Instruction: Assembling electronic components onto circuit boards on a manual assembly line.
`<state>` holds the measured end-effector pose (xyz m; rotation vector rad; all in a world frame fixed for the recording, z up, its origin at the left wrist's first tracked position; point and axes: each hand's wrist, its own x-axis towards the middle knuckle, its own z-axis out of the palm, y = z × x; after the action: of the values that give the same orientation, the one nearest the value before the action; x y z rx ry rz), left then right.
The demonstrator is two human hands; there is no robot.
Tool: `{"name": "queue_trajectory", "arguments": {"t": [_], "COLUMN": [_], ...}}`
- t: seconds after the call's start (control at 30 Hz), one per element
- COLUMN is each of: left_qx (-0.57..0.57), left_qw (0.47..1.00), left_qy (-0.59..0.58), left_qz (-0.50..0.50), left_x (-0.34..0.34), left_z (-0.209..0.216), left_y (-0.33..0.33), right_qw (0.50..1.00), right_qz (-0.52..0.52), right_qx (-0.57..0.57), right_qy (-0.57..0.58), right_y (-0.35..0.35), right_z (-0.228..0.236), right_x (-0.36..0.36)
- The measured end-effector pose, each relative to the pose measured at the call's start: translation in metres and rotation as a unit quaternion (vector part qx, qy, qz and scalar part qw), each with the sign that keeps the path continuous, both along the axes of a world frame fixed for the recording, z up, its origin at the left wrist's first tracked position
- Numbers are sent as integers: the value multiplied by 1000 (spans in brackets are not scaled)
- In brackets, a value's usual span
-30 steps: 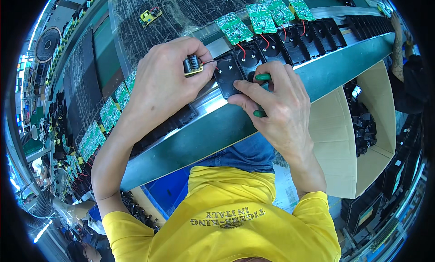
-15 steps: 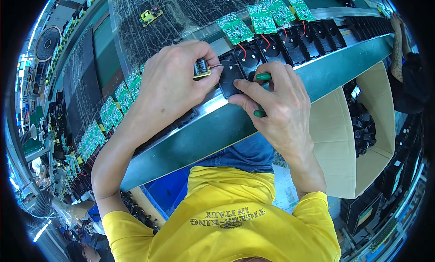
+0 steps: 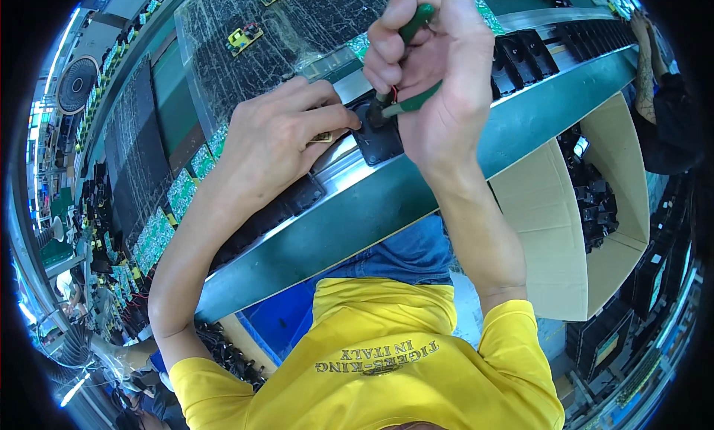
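My left hand (image 3: pixel 275 136) is closed on a small circuit board (image 3: pixel 321 137), mostly hidden by the fingers. Its fingertips rest at the left side of a black plastic case half (image 3: pixel 378 144) on the metal rail. Green-handled pliers (image 3: pixel 418 101) lie in my right hand (image 3: pixel 454 81), which is raised over the rail with the palm partly turned to view. Their dark jaws are down at the upper part of the case, close to my left fingertips. A bit of red wire shows beside the jaws; whether they grip a wire cannot be made out.
A dark conveyor belt (image 3: pixel 305 40) beyond the rail carries yellow components (image 3: pixel 244 38). Black cases (image 3: pixel 524 58) line the rail to the right, and green circuit boards (image 3: pixel 155 237) stand at the left. An open cardboard box (image 3: pixel 543 237) with black parts stands right. Another person's arm (image 3: pixel 645 73) is far right.
My right hand has lifted and turned over, swinging the pliers so their jaws now meet the case. My left fingers have moved slightly, covering more of the circuit board.
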<state>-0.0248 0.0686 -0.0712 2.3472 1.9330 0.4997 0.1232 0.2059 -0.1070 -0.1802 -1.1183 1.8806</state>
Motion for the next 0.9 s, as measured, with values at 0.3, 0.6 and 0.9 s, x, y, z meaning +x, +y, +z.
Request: {"name": "queue_trajectory", "arguments": {"t": [0.3,0.6,0.9], "left_qx": [44,48,10], "left_qw": [999,998,994], "left_qy": [-22,-34,-33], "left_qz": [-9,12,104], "left_x": [-5,0,24], "left_z": [-12,-12,3], "left_y": [0,0,-16], "right_qw": [998,994,961], "right_qz": [55,-12,-129], "right_qx": [3,92,221], "right_qy": [30,-50,-107], "right_y": [-4,-16,-22], "right_z": [9,10,39], "right_x": [-2,-2,66]}}
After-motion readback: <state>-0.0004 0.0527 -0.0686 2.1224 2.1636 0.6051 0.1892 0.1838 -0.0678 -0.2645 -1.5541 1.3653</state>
